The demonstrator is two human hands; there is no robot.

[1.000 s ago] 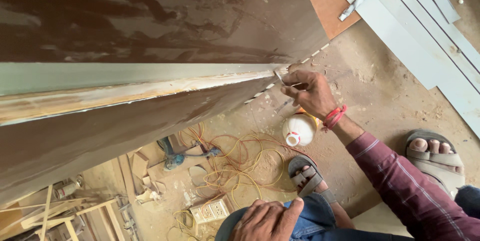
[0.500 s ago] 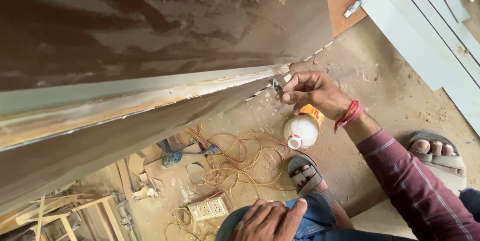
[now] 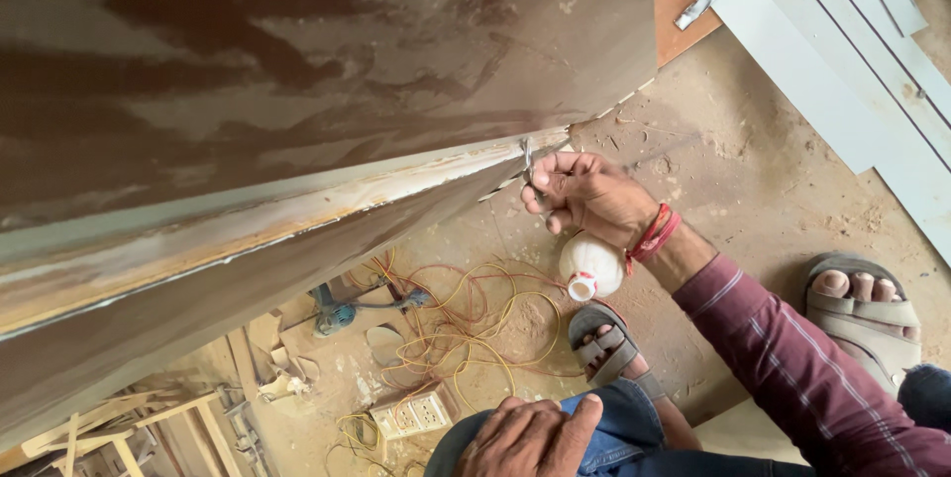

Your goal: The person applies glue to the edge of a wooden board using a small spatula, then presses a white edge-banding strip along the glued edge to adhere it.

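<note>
My right hand [image 3: 586, 196] pinches a small thin metal blade [image 3: 527, 168] against the pale edge strip [image 3: 327, 208] of a big dark brown board [image 3: 297, 71], close to the board's corner. A red thread band circles that wrist, and the sleeve is maroon. Just below the hand, a round white bottle [image 3: 590, 265] with a red-ringed mouth sits over the floor. My left hand [image 3: 525, 437] rests flat on my knee in blue jeans [image 3: 619, 418] at the bottom edge and holds nothing.
My feet in grey sandals [image 3: 606, 343] [image 3: 860, 314] stand on a dusty floor. Tangled yellow and red wires [image 3: 466, 323], a white socket box [image 3: 414, 415] and a blue power tool [image 3: 337, 314] lie below the board. White strips [image 3: 842, 71] lean at the upper right.
My right hand has slid a little down and left along the board's edge with the blade. The view has shifted slightly. My left hand stays on the knee.
</note>
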